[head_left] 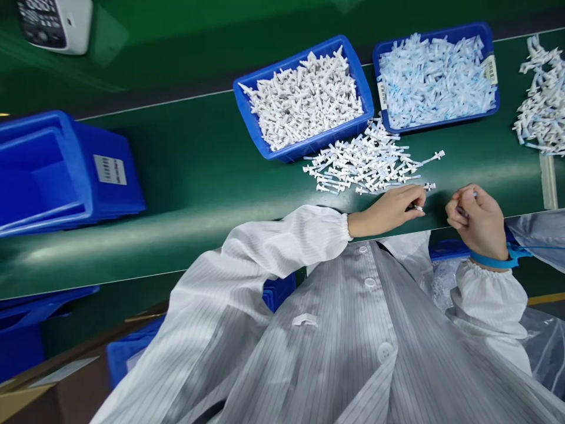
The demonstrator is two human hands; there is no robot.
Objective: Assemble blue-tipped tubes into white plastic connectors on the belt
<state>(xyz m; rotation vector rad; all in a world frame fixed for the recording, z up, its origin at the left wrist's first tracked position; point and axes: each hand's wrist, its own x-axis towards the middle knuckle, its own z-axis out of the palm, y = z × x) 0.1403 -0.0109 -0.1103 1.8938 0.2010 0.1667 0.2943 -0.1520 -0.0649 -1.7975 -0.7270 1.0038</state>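
My left hand [395,209] is closed at the table's front edge, its fingertips pinching a small white part [418,208]. To its right, my right hand [479,218], with a blue band at the wrist, is curled closed round something mostly hidden; a bit of it shows by the thumb. Just beyond my left hand lies a loose pile of white pieces with pale blue ends [366,162]. Behind the pile, one blue bin [282,154] holds white parts, and another blue bin [441,125] holds pale blue translucent parts.
More joined pieces [545,100] are heaped at the far right, above a pale strip [548,182]. Stacked blue bins [110,171] stand on the green table [189,171] at the left. A white device [79,26] is at the upper left. A grey sleeve [541,232] shows at the right edge.
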